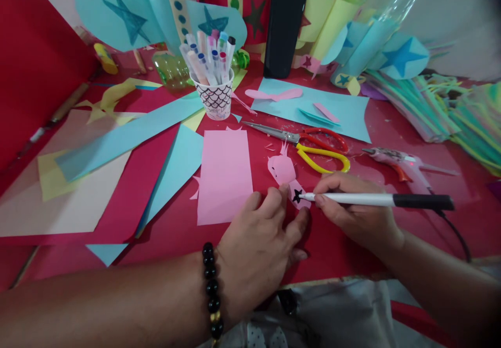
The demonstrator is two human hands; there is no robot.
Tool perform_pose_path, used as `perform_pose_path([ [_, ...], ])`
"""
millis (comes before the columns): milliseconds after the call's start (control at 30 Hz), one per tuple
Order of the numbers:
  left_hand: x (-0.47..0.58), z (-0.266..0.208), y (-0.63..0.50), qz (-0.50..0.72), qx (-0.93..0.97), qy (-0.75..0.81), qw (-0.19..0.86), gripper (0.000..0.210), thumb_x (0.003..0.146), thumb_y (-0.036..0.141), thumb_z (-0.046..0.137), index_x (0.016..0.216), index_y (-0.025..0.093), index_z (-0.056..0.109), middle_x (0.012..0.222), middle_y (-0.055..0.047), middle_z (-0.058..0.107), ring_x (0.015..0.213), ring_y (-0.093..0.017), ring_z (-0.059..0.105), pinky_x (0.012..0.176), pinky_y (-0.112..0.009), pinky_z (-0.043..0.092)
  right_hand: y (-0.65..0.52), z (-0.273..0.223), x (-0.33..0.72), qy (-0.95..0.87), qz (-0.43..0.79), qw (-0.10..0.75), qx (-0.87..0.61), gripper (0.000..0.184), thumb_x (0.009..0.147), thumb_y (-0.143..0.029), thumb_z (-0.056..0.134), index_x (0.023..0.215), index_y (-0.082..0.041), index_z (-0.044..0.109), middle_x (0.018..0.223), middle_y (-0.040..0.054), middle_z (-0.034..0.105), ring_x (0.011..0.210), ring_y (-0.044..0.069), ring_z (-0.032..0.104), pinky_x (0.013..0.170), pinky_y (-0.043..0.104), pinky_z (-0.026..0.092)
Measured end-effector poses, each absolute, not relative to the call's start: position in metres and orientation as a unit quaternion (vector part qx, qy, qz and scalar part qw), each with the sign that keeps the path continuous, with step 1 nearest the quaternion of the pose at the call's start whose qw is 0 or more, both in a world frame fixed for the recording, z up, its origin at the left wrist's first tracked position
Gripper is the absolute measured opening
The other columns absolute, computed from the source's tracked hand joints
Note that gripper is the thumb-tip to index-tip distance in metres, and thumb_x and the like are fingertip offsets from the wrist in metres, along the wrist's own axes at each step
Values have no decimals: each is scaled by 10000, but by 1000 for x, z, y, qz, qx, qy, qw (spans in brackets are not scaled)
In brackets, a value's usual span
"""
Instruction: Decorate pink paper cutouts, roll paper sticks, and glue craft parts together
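Note:
A small pink paper cutout (282, 169), shaped like a figure with a spiky crown, lies flat on the red table. My left hand (260, 238) rests over its lower end, fingers curled and their tips pressing it down. A black star is drawn on the lower part. In a pinch of thumb and fingers, my right hand (352, 207) grips a white marker (364, 199) with a black end, its tip touching the star. Left of the cutout is a pink paper sheet (225, 173), close to my left knuckles.
Beyond the cutout lie scissors (301, 142) with red and yellow handles. A glue gun (407, 163) sits at right. Behind stand a cup of markers (213, 95), an upright black phone (285, 30) and paper-wrapped bottles (364, 45). Coloured sheets (152, 181) overlap at left.

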State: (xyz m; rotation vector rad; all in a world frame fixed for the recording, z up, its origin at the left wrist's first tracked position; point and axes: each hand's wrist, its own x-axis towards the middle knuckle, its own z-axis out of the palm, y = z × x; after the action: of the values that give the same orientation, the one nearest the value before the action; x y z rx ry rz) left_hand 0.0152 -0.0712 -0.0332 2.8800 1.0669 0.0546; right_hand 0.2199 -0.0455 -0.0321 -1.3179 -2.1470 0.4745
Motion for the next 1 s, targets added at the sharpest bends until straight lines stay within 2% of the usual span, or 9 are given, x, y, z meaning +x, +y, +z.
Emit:
perform_pose_path([
  [367, 15, -34, -71, 18, 937, 347, 36, 558, 946, 475, 288, 1401, 155, 328, 1438, -189, 343, 1241, -300, 348, 922, -422, 348, -46, -32, 218, -807, 167, 279, -493, 101, 773, -131, 590, 743, -221, 557, 659, -22, 606, 548, 116, 545, 514, 238, 420],
  [567, 15, -34, -72, 18, 936, 351, 30, 573, 931, 498, 322, 1398, 166, 332, 1433, -183, 350, 1243, -292, 349, 932, -416, 347, -47, -31, 219, -815, 189, 272, -475, 78, 769, -143, 590, 749, -217, 578, 689, -5, 633, 597, 134, 584, 554, 250, 447],
  [1000, 14, -33, -71, 16, 937, 346, 34, 562, 933, 485, 331, 1395, 166, 337, 1429, -192, 354, 1230, -293, 364, 910, -418, 356, -47, -31, 220, -788, 175, 291, -513, 104, 759, -127, 590, 720, -221, 567, 635, -23, 598, 529, 116, 526, 496, 243, 407],
])
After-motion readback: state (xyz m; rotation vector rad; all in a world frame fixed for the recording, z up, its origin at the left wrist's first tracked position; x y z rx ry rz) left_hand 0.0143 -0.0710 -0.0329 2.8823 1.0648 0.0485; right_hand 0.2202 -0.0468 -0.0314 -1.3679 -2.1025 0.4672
